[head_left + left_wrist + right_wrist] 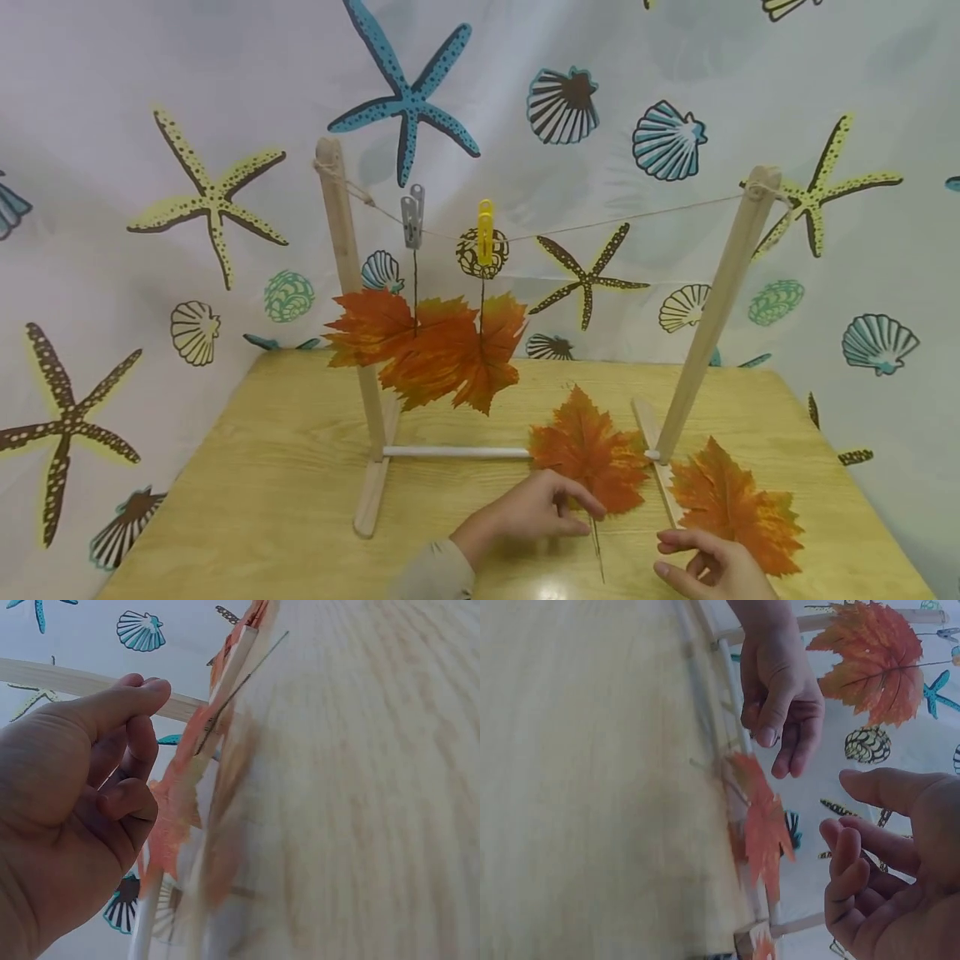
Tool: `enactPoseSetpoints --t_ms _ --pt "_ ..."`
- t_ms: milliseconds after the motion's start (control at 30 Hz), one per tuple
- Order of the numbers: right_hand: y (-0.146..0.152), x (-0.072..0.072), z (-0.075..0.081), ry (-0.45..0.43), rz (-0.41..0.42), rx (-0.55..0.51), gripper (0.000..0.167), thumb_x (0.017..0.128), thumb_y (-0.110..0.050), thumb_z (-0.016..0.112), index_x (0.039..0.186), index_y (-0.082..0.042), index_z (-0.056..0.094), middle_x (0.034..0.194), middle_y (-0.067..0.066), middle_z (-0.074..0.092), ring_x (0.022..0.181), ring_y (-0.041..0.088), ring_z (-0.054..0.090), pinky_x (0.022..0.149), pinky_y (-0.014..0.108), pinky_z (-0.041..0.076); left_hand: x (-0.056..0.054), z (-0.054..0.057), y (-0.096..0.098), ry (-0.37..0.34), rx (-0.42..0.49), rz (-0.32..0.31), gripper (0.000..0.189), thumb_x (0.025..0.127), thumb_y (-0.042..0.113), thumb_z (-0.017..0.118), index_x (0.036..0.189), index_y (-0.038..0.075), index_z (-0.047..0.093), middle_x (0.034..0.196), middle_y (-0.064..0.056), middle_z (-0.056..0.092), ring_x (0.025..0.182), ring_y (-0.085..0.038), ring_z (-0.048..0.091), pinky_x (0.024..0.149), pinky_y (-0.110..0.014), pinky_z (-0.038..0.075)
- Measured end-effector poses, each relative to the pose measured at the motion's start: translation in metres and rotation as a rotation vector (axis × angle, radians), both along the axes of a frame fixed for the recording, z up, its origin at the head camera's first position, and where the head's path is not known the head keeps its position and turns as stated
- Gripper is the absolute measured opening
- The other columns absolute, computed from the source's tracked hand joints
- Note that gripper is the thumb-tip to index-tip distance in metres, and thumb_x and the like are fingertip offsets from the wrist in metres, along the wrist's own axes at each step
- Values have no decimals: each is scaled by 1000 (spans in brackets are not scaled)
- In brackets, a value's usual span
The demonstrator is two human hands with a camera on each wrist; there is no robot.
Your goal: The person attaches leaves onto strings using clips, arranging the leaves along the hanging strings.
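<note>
An orange maple leaf [583, 450] lies on the table across the white rod, its thin dark stem [597, 550] pointing toward the front. My left hand [536, 508] hovers over the base of this leaf, fingers loosely bent. In the left wrist view, the stem [240, 697] stands apart from that hand's fingertips. Loosely curled too, my right hand [712, 567] holds nothing beside a second maple leaf [735, 504] on the right. Two more maple leaves hang overlapping from a string: one leaf [375, 329] under a grey clothespin [412, 221], another leaf [491, 354] under a yellow clothespin [485, 233].
The string [637, 218] runs between a left wooden post [345, 225] and a right wooden post [720, 317]. Flat wooden feet [369, 504] carry the posts, joined low down by a white rod [457, 452]. Behind the wooden table [262, 492] hangs a shell-and-starfish patterned cloth [247, 75].
</note>
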State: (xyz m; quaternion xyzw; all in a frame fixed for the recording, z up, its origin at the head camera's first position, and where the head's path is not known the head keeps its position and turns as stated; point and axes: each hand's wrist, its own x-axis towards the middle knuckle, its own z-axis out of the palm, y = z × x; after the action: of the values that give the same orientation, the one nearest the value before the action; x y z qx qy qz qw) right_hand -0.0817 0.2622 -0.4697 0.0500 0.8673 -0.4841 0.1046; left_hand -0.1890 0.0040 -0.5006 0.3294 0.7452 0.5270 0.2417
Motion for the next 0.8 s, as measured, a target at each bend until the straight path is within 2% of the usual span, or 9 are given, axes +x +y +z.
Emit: enactPoseSetpoints --t_ms 133,200,333,467,600,700,800 --pt "6 0 -8 -11 -108 114 48 88 -30 76 127 -3 67 115 12 73 65 14 61 56 27 50 0 -5 5 -17 17 15 22 90 4 72 111 10 77 100 -9 76 54 -3 50 52 -18 44" --pt "8 0 -12 -21 -148 137 48 87 -31 77 127 -5 68 115 11 73 63 16 61 54 28 50 -1 -8 7 -24 19 22 22 91 5 71 111 10 77 104 -8 76 54 -3 48 51 -18 43" --pt "17 3 -19 -30 -173 163 47 86 -31 77 125 -6 69 115 11 72 60 15 59 53 28 49 -3 -16 9 -31 11 33 21 91 6 72 110 12 77 100 -4 77 54 -3 46 49 -19 41" --pt "31 6 -25 -25 -189 227 46 87 -34 76 124 -7 70 113 8 71 59 13 58 52 28 49 -6 -22 13 1 3 28 21 91 6 72 111 12 77 95 -3 76 55 -3 47 51 -19 42" --pt "41 8 -31 -55 -223 252 52 87 -39 75 125 -4 69 95 5 68 57 15 56 50 30 47 -10 -23 18 44 -31 20 22 91 7 72 112 15 77 98 0 76 59 -2 49 56 -19 45" --pt "44 12 -33 -102 -260 219 59 86 -43 76 127 -2 67 79 5 62 54 17 55 49 31 47 -13 -24 19 85 -62 14 23 91 8 73 112 16 77 98 2 76 60 -1 50 58 -18 45" --pt "47 15 -36 -122 -286 211 64 84 -46 77 127 0 66 76 5 61 51 18 56 48 32 48 -16 -23 19 145 -103 8 23 91 9 73 111 18 78 95 4 76 62 0 50 59 -17 45"
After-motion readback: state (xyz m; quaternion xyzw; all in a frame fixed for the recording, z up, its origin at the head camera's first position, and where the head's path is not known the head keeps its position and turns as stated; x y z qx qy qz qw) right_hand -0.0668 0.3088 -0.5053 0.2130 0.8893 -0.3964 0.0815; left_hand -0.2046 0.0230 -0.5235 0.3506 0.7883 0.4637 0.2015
